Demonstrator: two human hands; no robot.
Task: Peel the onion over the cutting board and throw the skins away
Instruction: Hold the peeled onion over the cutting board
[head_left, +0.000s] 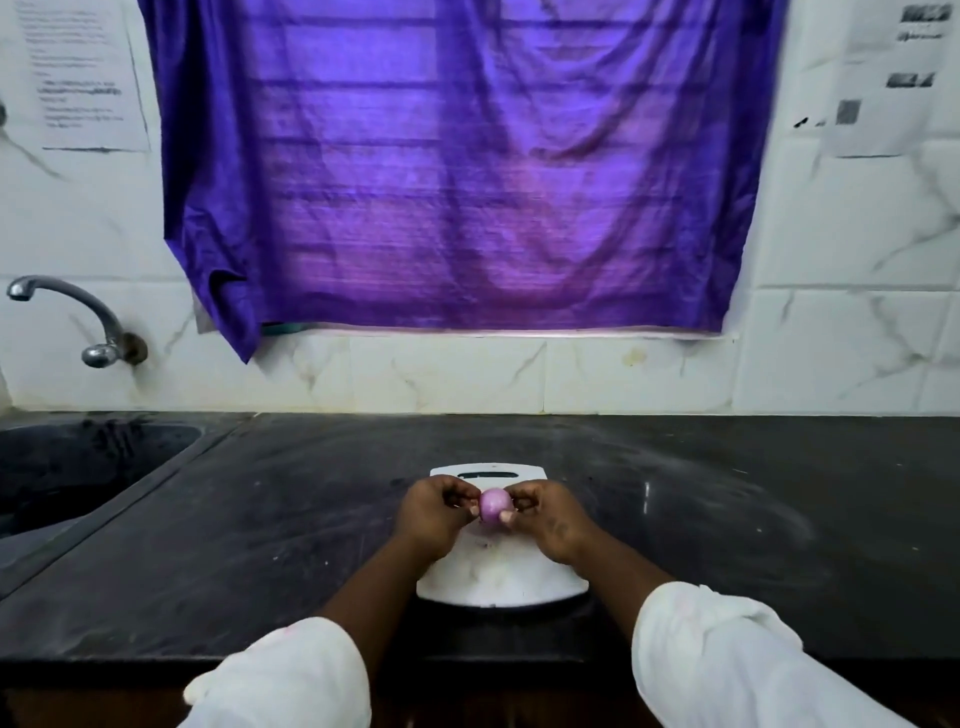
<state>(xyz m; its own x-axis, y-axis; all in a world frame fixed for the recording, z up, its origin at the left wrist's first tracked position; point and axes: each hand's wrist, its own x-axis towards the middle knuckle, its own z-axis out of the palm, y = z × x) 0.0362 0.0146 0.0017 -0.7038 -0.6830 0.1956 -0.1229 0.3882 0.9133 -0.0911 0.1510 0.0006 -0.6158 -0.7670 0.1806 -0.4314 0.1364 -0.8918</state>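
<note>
A small pink-purple onion is held above the white cutting board, which lies on the black counter. My left hand grips the onion's left side with its fingertips. On the other side, my right hand pinches it, thumb under the onion. The onion's surface looks smooth and shiny. A few tiny purple bits lie on the board below it.
A dark sink is set into the counter at the left, with a metal tap on the tiled wall above. A purple curtain covers the window behind. The black counter stretches to the right.
</note>
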